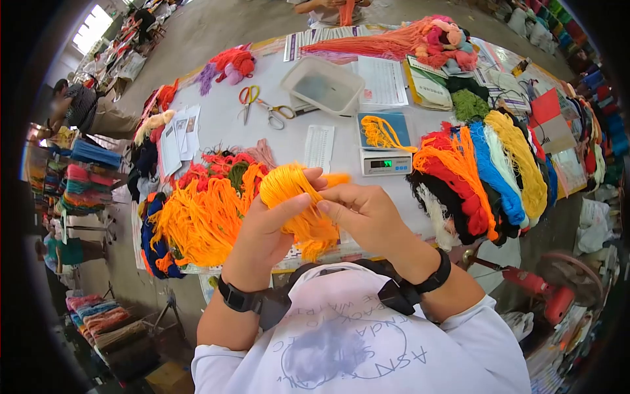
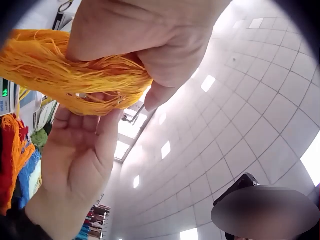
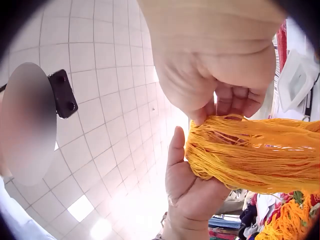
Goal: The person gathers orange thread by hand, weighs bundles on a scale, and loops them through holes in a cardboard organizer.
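Observation:
A skein of yellow-orange yarn is held up between both hands over the table's near side. My left hand grips the skein, thumb lying across its front. With thumb and fingertips my right hand pinches strands at the skein's right side. In the left wrist view the looped end of the yarn spans between the two hands. From the right wrist view, the right fingertips sit at the upper edge of the looped yarn, and the left palm supports it from below.
Ahead, a digital scale bears a small orange yarn bundle. Orange yarn is heaped at left, coloured skeins at right. Scissors and a plastic tub lie farther back. Another person's hands appear across the table.

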`<state>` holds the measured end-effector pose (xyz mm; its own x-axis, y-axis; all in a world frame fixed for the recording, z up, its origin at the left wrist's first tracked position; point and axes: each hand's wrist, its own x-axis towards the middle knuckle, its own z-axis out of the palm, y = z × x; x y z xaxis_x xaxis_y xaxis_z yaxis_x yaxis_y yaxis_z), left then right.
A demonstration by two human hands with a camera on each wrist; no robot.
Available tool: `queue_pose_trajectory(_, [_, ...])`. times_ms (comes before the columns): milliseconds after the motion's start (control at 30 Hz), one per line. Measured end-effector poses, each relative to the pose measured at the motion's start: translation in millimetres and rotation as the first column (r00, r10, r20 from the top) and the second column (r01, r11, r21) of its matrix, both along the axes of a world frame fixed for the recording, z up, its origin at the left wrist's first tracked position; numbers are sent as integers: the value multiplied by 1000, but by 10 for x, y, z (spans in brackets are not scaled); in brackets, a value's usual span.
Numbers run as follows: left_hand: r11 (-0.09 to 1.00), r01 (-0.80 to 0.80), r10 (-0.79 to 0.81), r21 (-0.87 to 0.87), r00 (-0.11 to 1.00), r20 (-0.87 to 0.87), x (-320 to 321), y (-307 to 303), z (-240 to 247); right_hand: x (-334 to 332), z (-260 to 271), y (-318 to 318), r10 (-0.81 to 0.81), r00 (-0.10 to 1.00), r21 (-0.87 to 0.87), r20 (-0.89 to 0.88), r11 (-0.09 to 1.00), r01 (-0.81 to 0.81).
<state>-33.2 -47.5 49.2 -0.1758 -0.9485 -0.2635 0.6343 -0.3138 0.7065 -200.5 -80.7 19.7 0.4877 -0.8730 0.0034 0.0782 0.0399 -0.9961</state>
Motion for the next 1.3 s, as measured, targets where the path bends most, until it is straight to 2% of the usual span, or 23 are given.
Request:
queue_pose_trajectory(67, [997, 2, 7, -73, 992, 122, 10, 21, -15, -3, 148, 46, -11, 1000, 106, -3, 994, 11])
queue_pose_trajectory(200, [996, 7, 13, -90, 976, 215, 38, 17, -7, -22, 234, 70, 43, 995, 145, -86, 989, -30])
queue_pose_trajectory(267, [992, -22, 60, -127, 951, 304, 28, 17, -9, -10, 217, 90, 5, 1000, 168, -20, 986, -1])
queue_pose_trajectory(400, [988, -5, 64, -157, 927, 370, 25, 27, 13, 17, 136, 97, -30, 1000, 155, 5, 987, 29])
queue_pose_trajectory(467, [983, -8, 90, -185, 894, 439, 38, 18, -38, 39, 49, 98, -88, 989, 138, 117, 988, 72])
queue_pose_trajectory(500, [983, -7, 87, -184, 899, 430, 38, 16, -45, 26, 5, 89, -91, 990, 138, 107, 987, 76])
queue_pose_trajectory(567, [990, -22, 76, -141, 917, 393, 59, 16, -43, 15, -55, 55, -112, 992, 1, 57, 994, 112])
queue_pose_trajectory(600, [990, -21, 74, -142, 920, 385, 98, 4, -89, 12, -51, 45, -114, 992, -1, 49, 993, 114])
queue_pose_trajectory(667, [961, 109, -88, -254, 992, 92, 188, -37, -221, -12, -29, 27, -26, 949, 233, 315, 971, -51])
queue_pose_trajectory(700, [960, 113, -95, -254, 992, 81, 227, -29, -235, -21, -12, 17, -33, 952, 234, 304, 971, -41])
queue_pose_trajectory(767, [969, 167, -174, -184, 984, -23, 232, -21, -230, -54, 41, -10, 165, 980, 339, 114, 921, -194])
queue_pose_trajectory(800, [965, 182, -193, -188, 980, -41, 174, -33, -200, -53, 66, 0, 146, 985, 342, 96, 924, -171])
queue_pose_trajectory(867, [988, 139, -138, -64, 990, 23, 80, -43, -141, -5, 84, 28, 181, 942, 356, 282, 892, -278])
queue_pose_trajectory(933, [980, 181, -182, -85, 983, 3, 85, -46, -216, -45, 6, 10, 187, 955, 348, 230, 901, -260])
queue_pose_trajectory(1000, [979, 204, -203, -21, 978, 52, 110, -43, -245, -77, -26, 10, 175, 969, 397, 176, 888, -233])
queue_pose_trajectory(1133, [979, 203, -203, 4, 977, 65, 128, -79, -280, -98, -67, 7, 147, 968, 465, 203, 856, -227])
queue_pose_trajectory(1200, [979, 203, -204, 28, 975, 88, 135, -93, -300, -87, -68, 5, 58, 988, 573, 141, 810, -130])
queue_pose_trajectory(1300, [976, 214, -218, 51, 971, 96, 172, -127, -344, -150, -49, -45, 98, 984, 657, 149, 734, -172])
